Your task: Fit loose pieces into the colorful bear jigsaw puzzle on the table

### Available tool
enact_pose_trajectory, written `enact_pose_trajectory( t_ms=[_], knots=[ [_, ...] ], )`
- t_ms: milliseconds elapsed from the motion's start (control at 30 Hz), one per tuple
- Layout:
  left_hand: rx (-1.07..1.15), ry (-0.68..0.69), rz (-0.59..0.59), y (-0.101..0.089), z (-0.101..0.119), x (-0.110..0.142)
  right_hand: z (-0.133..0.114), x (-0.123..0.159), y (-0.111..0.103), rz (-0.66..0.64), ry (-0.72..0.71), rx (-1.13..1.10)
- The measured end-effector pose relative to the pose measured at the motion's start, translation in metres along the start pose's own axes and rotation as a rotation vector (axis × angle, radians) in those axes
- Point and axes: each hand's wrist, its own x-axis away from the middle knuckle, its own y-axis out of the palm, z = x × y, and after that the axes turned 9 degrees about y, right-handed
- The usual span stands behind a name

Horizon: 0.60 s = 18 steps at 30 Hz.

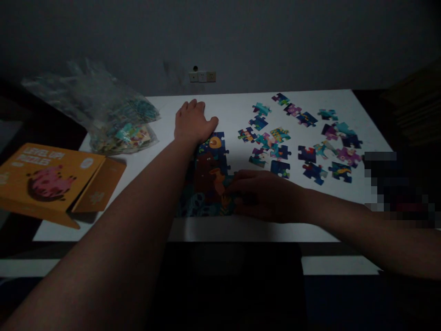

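A partly joined jigsaw puzzle (206, 172) lies on the white table, its picture showing a brown figure and an orange vase shape on dark blue. My left hand (193, 122) rests open at the puzzle's top edge, palm down, thumb spread to the right. At the lower right edge, my right hand (263, 195) has its fingers bent together against a puzzle piece (227, 204); shadow and the hand hide most of the contact. Loose puzzle pieces (279, 151) are spread to the right of the joined part, several of them overlapping.
An orange puzzle box (51, 179) with its flap open stands at the left table edge. Behind it sits a clear plastic bag (120, 124) with more pieces inside. The white table (268, 230) meets a grey wall with sockets (202, 77). The room is dim.
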Motion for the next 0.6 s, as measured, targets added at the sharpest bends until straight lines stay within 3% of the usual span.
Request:
enact_pose_trajectory(
  t_ms=[167,400,600],
  knots=[
    [0.012,-0.012,-0.008,0.0,0.001,-0.001,0.001,0.006,0.002,0.063,0.054,0.136],
    [0.03,-0.019,0.003,0.001,0.001,-0.001,0.015,0.009,0.008,0.137,-0.108,0.093],
    [0.046,-0.02,-0.006,-0.001,0.002,0.0,0.014,0.009,0.009,0.125,-0.132,0.105]
  ],
)
